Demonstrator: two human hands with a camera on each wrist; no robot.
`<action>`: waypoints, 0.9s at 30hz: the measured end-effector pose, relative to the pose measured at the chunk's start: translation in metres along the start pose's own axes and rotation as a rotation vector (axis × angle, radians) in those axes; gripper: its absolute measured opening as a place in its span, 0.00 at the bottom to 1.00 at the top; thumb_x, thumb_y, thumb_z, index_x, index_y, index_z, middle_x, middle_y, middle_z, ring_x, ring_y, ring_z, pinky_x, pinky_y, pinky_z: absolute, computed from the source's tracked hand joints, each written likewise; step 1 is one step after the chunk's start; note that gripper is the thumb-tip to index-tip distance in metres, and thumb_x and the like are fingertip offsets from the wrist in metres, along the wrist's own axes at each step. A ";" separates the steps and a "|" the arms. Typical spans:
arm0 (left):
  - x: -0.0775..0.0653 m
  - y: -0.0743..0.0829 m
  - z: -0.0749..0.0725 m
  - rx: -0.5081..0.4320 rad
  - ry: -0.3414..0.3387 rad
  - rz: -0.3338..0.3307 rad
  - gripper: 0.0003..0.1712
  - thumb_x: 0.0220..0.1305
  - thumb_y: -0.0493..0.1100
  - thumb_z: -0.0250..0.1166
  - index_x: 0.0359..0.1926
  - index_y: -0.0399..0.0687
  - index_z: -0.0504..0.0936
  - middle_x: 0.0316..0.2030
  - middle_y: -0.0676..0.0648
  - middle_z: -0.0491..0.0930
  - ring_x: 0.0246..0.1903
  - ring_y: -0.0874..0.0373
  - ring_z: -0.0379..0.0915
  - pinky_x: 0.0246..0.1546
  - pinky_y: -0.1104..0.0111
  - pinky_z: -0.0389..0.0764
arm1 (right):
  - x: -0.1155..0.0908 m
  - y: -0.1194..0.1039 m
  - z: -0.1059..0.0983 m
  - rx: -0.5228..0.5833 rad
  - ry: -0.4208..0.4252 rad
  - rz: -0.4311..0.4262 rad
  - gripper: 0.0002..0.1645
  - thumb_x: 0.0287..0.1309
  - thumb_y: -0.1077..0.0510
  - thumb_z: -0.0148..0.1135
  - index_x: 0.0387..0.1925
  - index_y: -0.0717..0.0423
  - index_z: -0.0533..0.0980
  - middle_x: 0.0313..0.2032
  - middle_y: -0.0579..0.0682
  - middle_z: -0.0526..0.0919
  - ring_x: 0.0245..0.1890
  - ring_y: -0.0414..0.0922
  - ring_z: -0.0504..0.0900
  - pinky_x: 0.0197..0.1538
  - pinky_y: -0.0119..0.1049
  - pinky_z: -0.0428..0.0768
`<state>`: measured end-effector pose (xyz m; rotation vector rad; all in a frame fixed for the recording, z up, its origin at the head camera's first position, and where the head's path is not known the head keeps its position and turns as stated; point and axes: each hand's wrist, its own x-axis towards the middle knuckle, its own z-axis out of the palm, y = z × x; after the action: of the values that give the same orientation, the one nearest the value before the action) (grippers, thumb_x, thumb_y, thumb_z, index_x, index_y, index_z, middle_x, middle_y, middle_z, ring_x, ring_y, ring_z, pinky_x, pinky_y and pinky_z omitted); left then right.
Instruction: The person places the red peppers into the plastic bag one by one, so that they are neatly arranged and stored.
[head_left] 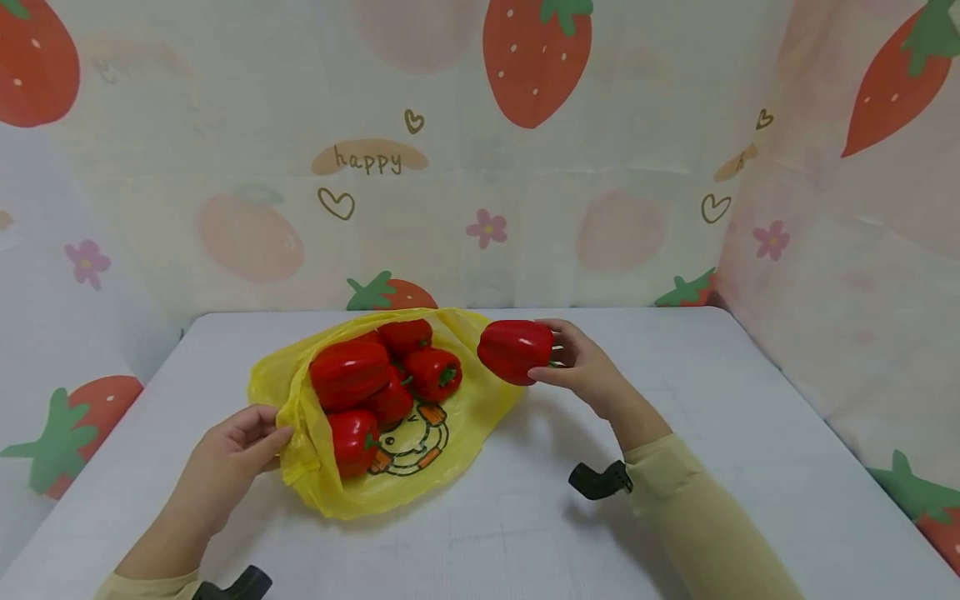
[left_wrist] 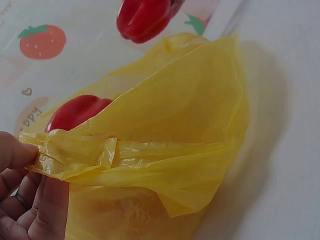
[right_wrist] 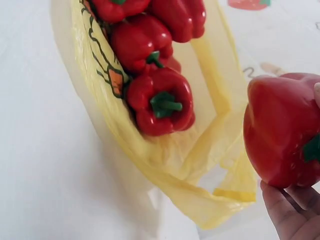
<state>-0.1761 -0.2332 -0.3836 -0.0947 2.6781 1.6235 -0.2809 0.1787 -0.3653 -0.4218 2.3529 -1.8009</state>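
A yellow plastic bag point(head_left: 450, 467) lies on the table with its mouth spread wide, a cartoon face printed on it. Several red bell peppers point(head_left: 351, 375) with green stems are heaped inside. My left hand point(head_left: 234, 454) pinches the bag's left edge between thumb and fingers; the left wrist view shows the folded yellow rim point(left_wrist: 80, 155) in that grip. In my right hand point(head_left: 588, 371) is one red bell pepper point(head_left: 513, 352), held by its stem end above the bag's right edge. The right wrist view shows this pepper point(right_wrist: 282, 130) beside the bag's mouth, fingers against its underside.
The white table point(head_left: 540, 525) extends around the bag on all sides. Behind it hangs a pale cloth backdrop point(head_left: 465, 192) printed with strawberries, hearts and flowers, which continues along both sides. A black wrist mount point(head_left: 600, 481) juts from the right sleeve.
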 end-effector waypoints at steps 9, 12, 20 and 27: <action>-0.001 0.003 0.000 0.010 -0.003 0.000 0.24 0.62 0.53 0.58 0.51 0.39 0.70 0.41 0.43 0.77 0.35 0.61 0.74 0.36 0.71 0.80 | 0.011 -0.003 0.021 -0.012 -0.045 0.010 0.43 0.42 0.57 0.72 0.60 0.43 0.62 0.55 0.50 0.70 0.52 0.52 0.72 0.47 0.43 0.79; 0.000 0.003 0.000 0.004 -0.004 -0.004 0.24 0.62 0.53 0.58 0.51 0.39 0.70 0.41 0.43 0.77 0.36 0.61 0.74 0.37 0.71 0.80 | 0.017 -0.003 0.028 -0.026 -0.055 0.012 0.42 0.42 0.57 0.72 0.60 0.43 0.62 0.55 0.50 0.71 0.51 0.51 0.72 0.48 0.43 0.78; -0.001 0.002 0.000 0.007 -0.001 0.004 0.24 0.62 0.52 0.58 0.51 0.39 0.71 0.41 0.43 0.77 0.35 0.62 0.74 0.36 0.71 0.80 | 0.033 -0.005 0.053 -0.059 -0.044 0.049 0.40 0.43 0.55 0.72 0.58 0.39 0.64 0.52 0.46 0.73 0.50 0.48 0.73 0.48 0.42 0.78; -0.001 0.003 0.000 0.005 -0.003 -0.003 0.24 0.63 0.52 0.57 0.51 0.39 0.70 0.42 0.42 0.77 0.36 0.61 0.74 0.37 0.71 0.80 | 0.045 -0.008 0.071 -0.099 -0.037 0.059 0.39 0.44 0.52 0.71 0.59 0.39 0.64 0.51 0.46 0.73 0.50 0.46 0.73 0.50 0.41 0.76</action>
<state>-0.1754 -0.2319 -0.3808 -0.0963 2.6782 1.6141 -0.3026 0.0976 -0.3747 -0.3905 2.4106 -1.6421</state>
